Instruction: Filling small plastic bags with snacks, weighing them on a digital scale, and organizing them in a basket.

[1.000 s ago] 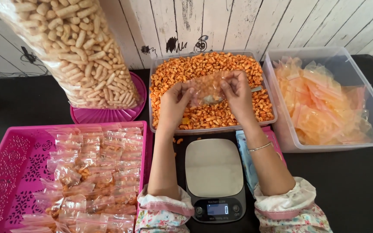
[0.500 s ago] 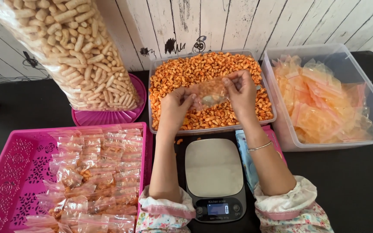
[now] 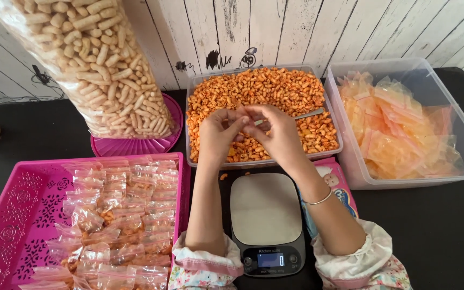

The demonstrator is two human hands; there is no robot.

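Left hand [image 3: 218, 131] and right hand [image 3: 275, 129] meet fingertip to fingertip, pinching a small clear bag [image 3: 247, 114]; orange-snack tub [image 3: 197, 80] at twelve o'clock; kitchen scale [image 3: 266, 215] at six.

Both forearms are bare from wrist to just short of the elbow. The sleeves are pushed up and bunched there, at the near edge of the view. The left sleeve [image 3: 206, 263] is white cloth with a small floral print in pink, blue and green, finished by a plain pink band at the cuff with a gathered white frill beyond it. The right sleeve [image 3: 363, 258] matches it in print, pink band and frill. A thin silver-coloured bangle [image 3: 318, 200] circles the right wrist. No rings show on the fingers.
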